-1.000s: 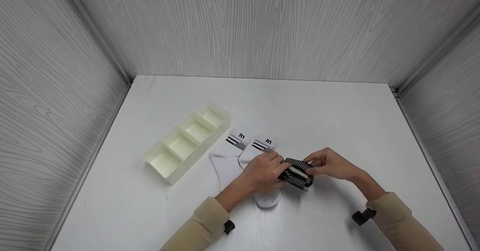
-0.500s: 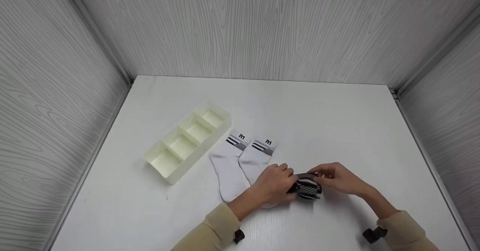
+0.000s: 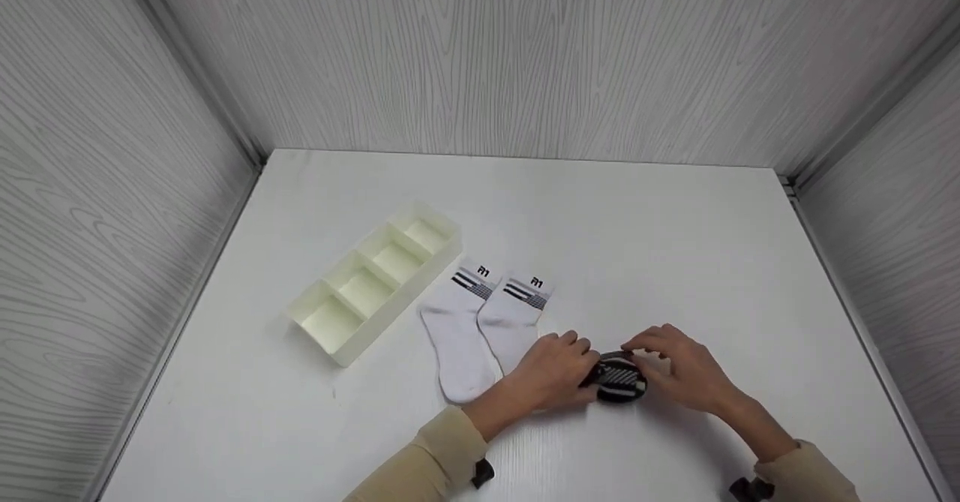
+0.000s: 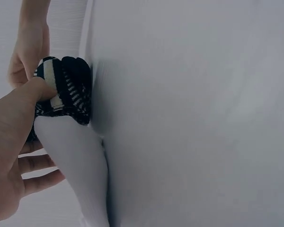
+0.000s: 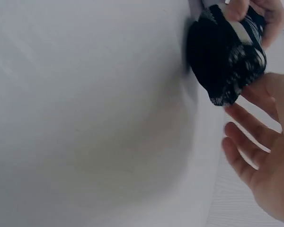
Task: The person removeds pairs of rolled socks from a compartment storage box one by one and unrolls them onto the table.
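A black and white patterned sock bundle (image 3: 621, 377), folded into a compact roll, sits at the toe end of the white socks. My left hand (image 3: 553, 373) grips its left side; in the left wrist view the thumb (image 4: 40, 89) presses on the patterned knit (image 4: 73, 92). From the other side my right hand (image 3: 686, 367) pinches the bundle's edge with thumb and index finger, while the other fingers (image 5: 244, 151) stand away from it. Two white socks (image 3: 457, 344) with striped cuffs lie flat, slightly overlapping, partly under my left hand and forearm.
A cream organizer box (image 3: 386, 322) with several compartments stands at an angle left of the white socks. The white table (image 3: 637, 247) is bounded by wood-grain panels (image 3: 480, 59) at the back and both sides.
Both hands have moved toward the front right with the patterned bundle, uncovering more of the white socks. The bundle looks rounder and more tightly rolled now. The box has stayed put.
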Tool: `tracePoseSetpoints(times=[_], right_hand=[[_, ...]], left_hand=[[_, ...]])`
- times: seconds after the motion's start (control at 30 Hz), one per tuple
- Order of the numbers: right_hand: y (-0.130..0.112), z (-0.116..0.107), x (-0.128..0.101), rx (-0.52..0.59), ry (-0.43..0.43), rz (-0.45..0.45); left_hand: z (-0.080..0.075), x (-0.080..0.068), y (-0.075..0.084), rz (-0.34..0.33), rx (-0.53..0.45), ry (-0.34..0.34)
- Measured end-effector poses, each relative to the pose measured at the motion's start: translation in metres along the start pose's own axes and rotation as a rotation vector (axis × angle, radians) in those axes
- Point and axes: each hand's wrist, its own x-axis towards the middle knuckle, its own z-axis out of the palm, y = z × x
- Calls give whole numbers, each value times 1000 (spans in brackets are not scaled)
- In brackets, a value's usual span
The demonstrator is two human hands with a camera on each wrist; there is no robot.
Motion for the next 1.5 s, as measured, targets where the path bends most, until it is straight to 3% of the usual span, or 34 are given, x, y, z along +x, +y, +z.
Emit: tracePoseSetpoints(times=[0.2,0.43,0.63,0.87,1.03,1.2,1.37,1.5], right_hand=[[-1,4,-6,-67,146,-157],[-3,6,-11,-218,143,-277],[1,9,-10,-350,139,-345],[4,12,-5,-296,158,-332],[5,12,-1,-238,151,-282],[8,11,3,-163,126,-212],[12,11,8,-53,59,-108],[15,9,16,47,-15,-20]], left_hand=[[-1,6,-4,-26,-73,-147],[-3,18,-12,-41,-165,-275],[-3,26,-18,-65,-259,-336],[-5,26,-22,-82,-282,-355],[-7,20,-22,-98,-241,-306],[-7,14,-22,-94,-170,-172],[-5,10,-21,-75,-105,-52],[-3,9,-20,-65,-41,-8]])
